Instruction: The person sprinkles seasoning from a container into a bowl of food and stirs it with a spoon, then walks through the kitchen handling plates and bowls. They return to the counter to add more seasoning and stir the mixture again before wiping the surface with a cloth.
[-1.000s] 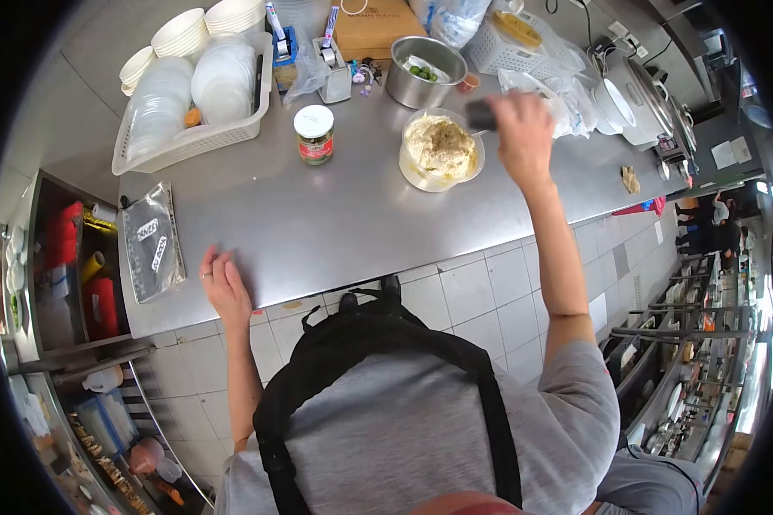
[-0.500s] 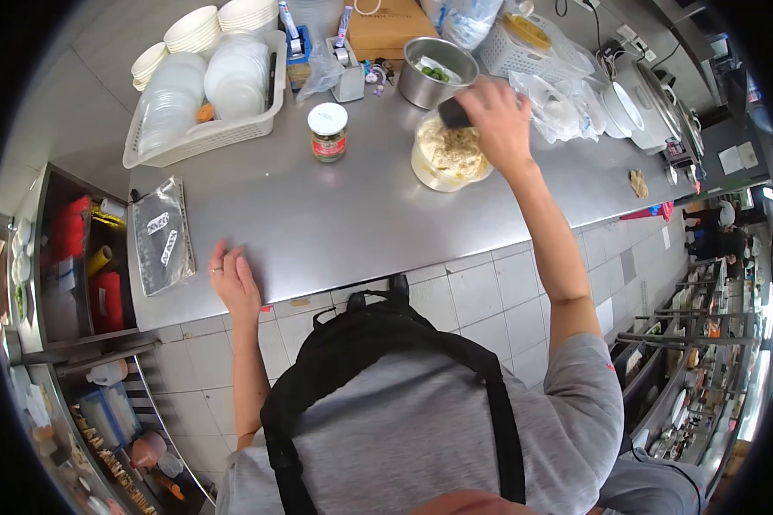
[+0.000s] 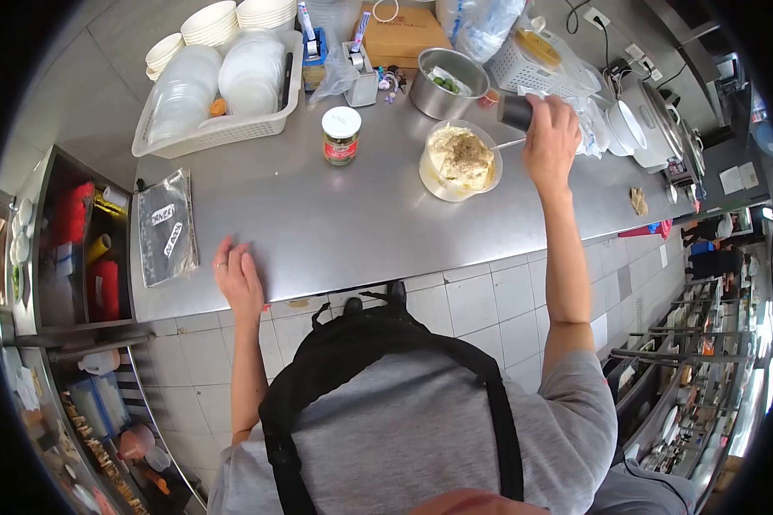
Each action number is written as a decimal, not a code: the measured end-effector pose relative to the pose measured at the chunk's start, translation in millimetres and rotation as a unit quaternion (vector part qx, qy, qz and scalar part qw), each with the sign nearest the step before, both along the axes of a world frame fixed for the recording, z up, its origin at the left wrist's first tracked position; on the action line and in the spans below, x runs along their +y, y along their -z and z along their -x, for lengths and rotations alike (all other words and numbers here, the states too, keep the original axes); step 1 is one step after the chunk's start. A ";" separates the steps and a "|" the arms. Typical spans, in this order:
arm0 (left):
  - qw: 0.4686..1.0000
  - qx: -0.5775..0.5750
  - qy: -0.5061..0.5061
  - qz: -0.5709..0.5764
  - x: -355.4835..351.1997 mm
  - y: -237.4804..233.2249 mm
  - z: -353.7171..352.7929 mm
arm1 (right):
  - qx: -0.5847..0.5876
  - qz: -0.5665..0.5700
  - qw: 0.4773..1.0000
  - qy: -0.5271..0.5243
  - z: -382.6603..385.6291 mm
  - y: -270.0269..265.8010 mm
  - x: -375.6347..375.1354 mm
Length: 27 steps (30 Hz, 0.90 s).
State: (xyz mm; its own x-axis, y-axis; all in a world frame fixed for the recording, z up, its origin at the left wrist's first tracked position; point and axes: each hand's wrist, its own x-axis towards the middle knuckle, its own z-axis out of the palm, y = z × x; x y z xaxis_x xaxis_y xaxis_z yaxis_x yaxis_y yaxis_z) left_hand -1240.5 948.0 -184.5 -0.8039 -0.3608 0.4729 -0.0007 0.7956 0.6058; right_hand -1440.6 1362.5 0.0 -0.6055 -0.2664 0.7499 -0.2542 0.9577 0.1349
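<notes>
My right hand (image 3: 551, 142) is closed around a dark, cylinder-shaped shaker (image 3: 515, 113), held tilted above the counter to the right of a clear plastic tub (image 3: 445, 190). Inside the tub is a pale creamy mixture (image 3: 452, 153) with brownish powder heaped on top. A thin metal utensil handle (image 3: 510, 143) sticks out of the tub's right side. At the counter's front edge rests my left hand (image 3: 239, 273), its fingers loosely apart and holding nothing. A glass jar (image 3: 341, 137) with a white lid stands upright left of the tub.
Behind the tub stands a metal pot (image 3: 442, 99) with green items inside. A white basket (image 3: 219, 139) of plastic lids is at the back left. A labelled plastic sleeve (image 3: 168, 227) lies near the left edge. White bowls (image 3: 627, 127) stand at the right.
My right hand has moved right with the shaker, away from over the tub, exposing the powder and utensil handle. The view has shifted slightly; my left hand stays at the edge.
</notes>
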 end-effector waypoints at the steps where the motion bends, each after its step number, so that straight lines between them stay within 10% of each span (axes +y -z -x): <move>1: 1.000 -0.001 -0.001 0.002 -0.8 0.6 1.1 | -0.037 -0.034 0.999 0.007 0.3 4.1 4.3; 15: 1.000 -0.004 -0.009 0.004 1.7 -3.9 1.0 | -0.108 -0.151 0.982 -0.044 12.2 19.3 -9.5; 19: 1.000 0.010 -0.007 -0.001 3.1 -3.3 4.8 | -0.018 0.025 0.997 -0.064 13.9 13.1 -20.0; 27: 1.000 0.002 -0.017 0.024 -1.0 5.5 0.4 | -0.062 -0.137 0.988 -0.043 -3.6 12.9 -22.0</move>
